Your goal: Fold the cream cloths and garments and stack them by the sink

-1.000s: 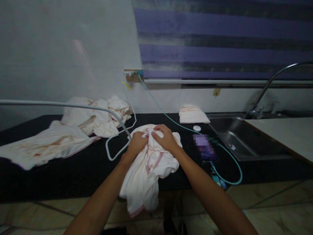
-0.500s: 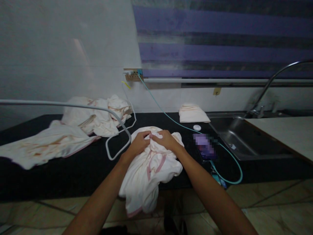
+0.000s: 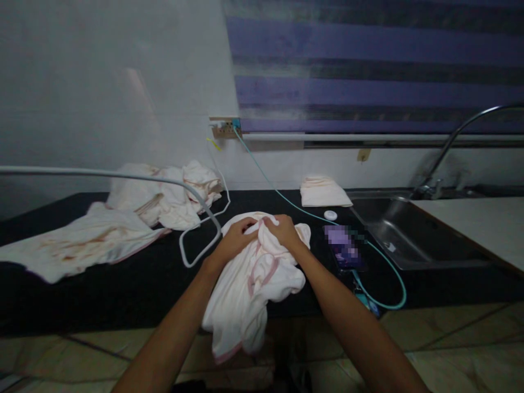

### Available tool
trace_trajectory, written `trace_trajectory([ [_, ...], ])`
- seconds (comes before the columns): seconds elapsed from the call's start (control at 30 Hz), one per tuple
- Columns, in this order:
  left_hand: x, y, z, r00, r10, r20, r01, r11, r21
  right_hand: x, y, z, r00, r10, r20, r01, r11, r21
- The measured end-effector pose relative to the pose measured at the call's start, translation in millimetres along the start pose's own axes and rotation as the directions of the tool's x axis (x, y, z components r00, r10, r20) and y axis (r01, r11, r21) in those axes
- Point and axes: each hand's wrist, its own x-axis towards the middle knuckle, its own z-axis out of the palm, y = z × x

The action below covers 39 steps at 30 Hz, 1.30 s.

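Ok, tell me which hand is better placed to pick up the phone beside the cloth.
Right. The right hand grips the cloth on the side nearest the phone; the left hand would have to cross over.

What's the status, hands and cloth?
Left hand and right hand both gripping the white pink-trimmed cloth at its top. Cloth bunched, draped over the counter edge. White cable loop and phone close beside.
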Motion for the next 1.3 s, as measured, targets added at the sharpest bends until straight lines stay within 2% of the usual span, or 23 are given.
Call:
trace_trajectory([
  [0.17,0.2,-0.8,-3.9,0.993,0.023,-0.120,-0.008,0.992,0.122,3.8,2.6,-6.0,0.978,0.132,-0.161,-0.151,0.983,-0.107],
  [0.27,-1.7,3.8,-6.0,0.990,0.077,-0.114,-0.053,0.978,0.204,6.3,4.6,-10.4,0.934,0.236,-0.267,-0.279,0.951,-0.134],
  [0.37,-4.7,10.9,-5.4,1.000,-0.004,0.010,0.003,0.993,0.121,8.3,7.8,-15.4,0.891,0.311,-0.330,-0.370,0.920,-0.133],
  [0.5,-8.4,17.7,-3.4,0.964,-0.100,0.247,0.153,0.967,-0.204,9.1,11.2,-20.2,0.857,0.345,-0.383,-0.420,0.898,-0.132],
  [0.6,-12.0,21.1,-6.8,0.873,-0.114,0.473,0.328,0.857,-0.398,8.6,12.1,-20.7,0.864,0.321,-0.388,-0.400,0.905,-0.142],
  [0.67,-15.3,24.7,-11.3,0.771,-0.100,0.629,0.455,0.777,-0.434,8.1,12.2,-20.2,0.871,0.303,-0.387,-0.381,0.914,-0.141],
  [0.73,-18.9,29.5,-15.4,0.643,-0.078,0.762,0.559,0.728,-0.398,7.7,12.2,-19.5,0.872,0.295,-0.390,-0.371,0.919,-0.135],
  [0.8,-21.8,33.8,-17.7,0.525,-0.070,0.848,0.621,0.713,-0.326,7.1,12.2,-19.0,0.874,0.297,-0.386,-0.369,0.921,-0.128],
  [0.83,-22.6,35.1,-18.1,0.486,-0.076,0.871,0.638,0.712,-0.294,6.9,12.2,-18.9,0.875,0.300,-0.379,-0.370,0.921,-0.123],
  [0.9,-22.7,34.6,-18.1,0.452,-0.107,0.885,0.661,0.706,-0.253,6.5,12.1,-19.0,0.881,0.308,-0.359,-0.368,0.923,-0.114],
  [0.97,-20.8,29.9,-18.5,0.459,-0.167,0.872,0.689,0.687,-0.231,6.4,12.0,-19.3,0.886,0.310,-0.346,-0.365,0.925,-0.108],
  [1.0,-19.1,26.2,-19.3,0.478,-0.209,0.853,0.703,0.673,-0.229,6.4,11.9,-19.5,0.886,0.310,-0.344,-0.366,0.924,-0.109],
  [1.07,-14.8,17.0,-21.9,0.555,-0.307,0.773,0.715,0.651,-0.255,6.6,11.6,-19.9,0.884,0.316,-0.344,-0.375,0.919,-0.120],
  [1.1,-12.4,12.0,-23.5,0.613,-0.356,0.705,0.705,0.650,-0.284,6.7,11.2,-20.1,0.883,0.323,-0.340,-0.384,0.914,-0.131],
  [1.13,-9.9,7.0,-25.0,0.682,-0.401,0.611,0.677,0.662,-0.322,6.6,10.7,-20.2,0.884,0.330,-0.332,-0.393,0.908,-0.147],
  [1.2,-5.1,-2.2,-27.0,0.819,-0.445,0.361,0.563,0.744,-0.361,6.1,9.1,-20.1,0.895,0.334,-0.295,-0.398,0.897,-0.192],
  [1.27,-1.0,-9.2,-26.7,0.908,-0.408,0.091,0.417,0.867,-0.273,5.0,6.9,-19.3,0.918,0.320,-0.233,-0.375,0.893,-0.249],
  [1.3,0.8,-11.7,-25.5,0.930,-0.366,-0.025,0.356,0.917,-0.181,4.4,5.9,-18.8,0.932,0.307,-0.193,-0.352,0.894,-0.276],
])
